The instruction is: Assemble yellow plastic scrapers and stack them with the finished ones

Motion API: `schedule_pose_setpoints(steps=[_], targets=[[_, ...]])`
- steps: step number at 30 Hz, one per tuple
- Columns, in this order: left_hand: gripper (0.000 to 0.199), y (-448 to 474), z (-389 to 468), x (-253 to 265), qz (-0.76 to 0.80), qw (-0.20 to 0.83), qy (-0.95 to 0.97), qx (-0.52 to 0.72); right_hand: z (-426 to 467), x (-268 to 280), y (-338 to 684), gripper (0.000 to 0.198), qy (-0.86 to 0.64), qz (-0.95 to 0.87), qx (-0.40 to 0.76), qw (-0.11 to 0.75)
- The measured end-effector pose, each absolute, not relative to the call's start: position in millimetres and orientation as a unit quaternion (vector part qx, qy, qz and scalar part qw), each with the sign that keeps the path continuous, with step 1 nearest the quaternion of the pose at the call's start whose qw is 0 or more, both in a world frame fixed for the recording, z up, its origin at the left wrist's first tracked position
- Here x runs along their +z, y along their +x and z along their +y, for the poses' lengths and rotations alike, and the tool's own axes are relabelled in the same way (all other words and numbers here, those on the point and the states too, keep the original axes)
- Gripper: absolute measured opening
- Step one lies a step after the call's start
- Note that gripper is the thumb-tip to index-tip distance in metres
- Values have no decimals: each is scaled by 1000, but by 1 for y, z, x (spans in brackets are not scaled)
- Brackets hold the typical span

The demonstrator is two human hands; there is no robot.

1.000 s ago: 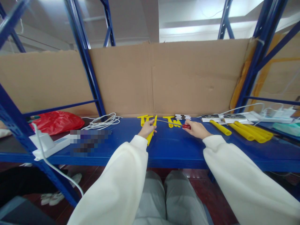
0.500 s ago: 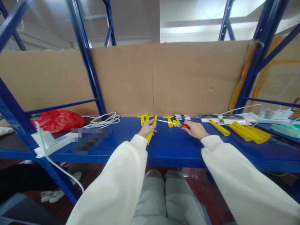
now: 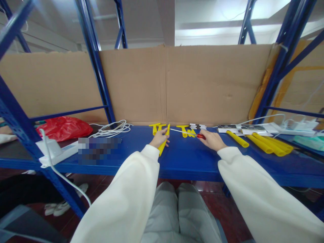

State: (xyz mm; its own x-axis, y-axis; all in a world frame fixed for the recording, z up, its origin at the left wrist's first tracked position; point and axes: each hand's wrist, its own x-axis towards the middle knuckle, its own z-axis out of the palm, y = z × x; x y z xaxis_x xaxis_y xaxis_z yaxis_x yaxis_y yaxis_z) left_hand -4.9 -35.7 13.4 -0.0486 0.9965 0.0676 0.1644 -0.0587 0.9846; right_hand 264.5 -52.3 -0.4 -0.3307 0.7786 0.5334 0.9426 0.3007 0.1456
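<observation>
My left hand [image 3: 159,138] is closed around a yellow tapered tube [image 3: 162,148], which stands tilted over the blue shelf. Closed on the red handle of a screwdriver [image 3: 201,136] is my right hand [image 3: 212,140]. The long metal shaft points left, its tip at or close to the side of the tube; whether it touches I cannot tell. Behind my hands, yellow T-shaped pieces [image 3: 182,131] lie on the shelf, with small yellow pieces [image 3: 191,133] beside them.
White-and-black sticks [image 3: 197,126] lie against the cardboard panel [image 3: 202,84]. To the right are several yellow tubes [image 3: 263,143] and black-and-white packets [image 3: 227,128]. A white cable coil [image 3: 112,129], red plastic bag [image 3: 65,128] and power strip [image 3: 62,155] sit left. Blue posts [image 3: 95,64] frame the shelf.
The view has shifted very slightly. Both hands keep their grips and nearly the same positions, with the screwdriver still pointing at the tube.
</observation>
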Motion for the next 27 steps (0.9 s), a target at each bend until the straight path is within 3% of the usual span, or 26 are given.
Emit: schedule_pose_setpoints(steps=[5, 13, 20, 27], targets=[[64, -5, -35, 13, 536, 411, 576, 460, -53, -1, 264, 28, -536, -794, -207, 200], [66, -5, -36, 13, 535, 417, 576, 456, -56, 5, 260, 18, -585, -769, -198, 168], [64, -6, -37, 14, 528, 415, 587, 452, -55, 2, 263, 27, -551, -788, -197, 189], [65, -6, -36, 13, 529, 416, 582, 456, -53, 1, 264, 15, -564, -785, -174, 189]])
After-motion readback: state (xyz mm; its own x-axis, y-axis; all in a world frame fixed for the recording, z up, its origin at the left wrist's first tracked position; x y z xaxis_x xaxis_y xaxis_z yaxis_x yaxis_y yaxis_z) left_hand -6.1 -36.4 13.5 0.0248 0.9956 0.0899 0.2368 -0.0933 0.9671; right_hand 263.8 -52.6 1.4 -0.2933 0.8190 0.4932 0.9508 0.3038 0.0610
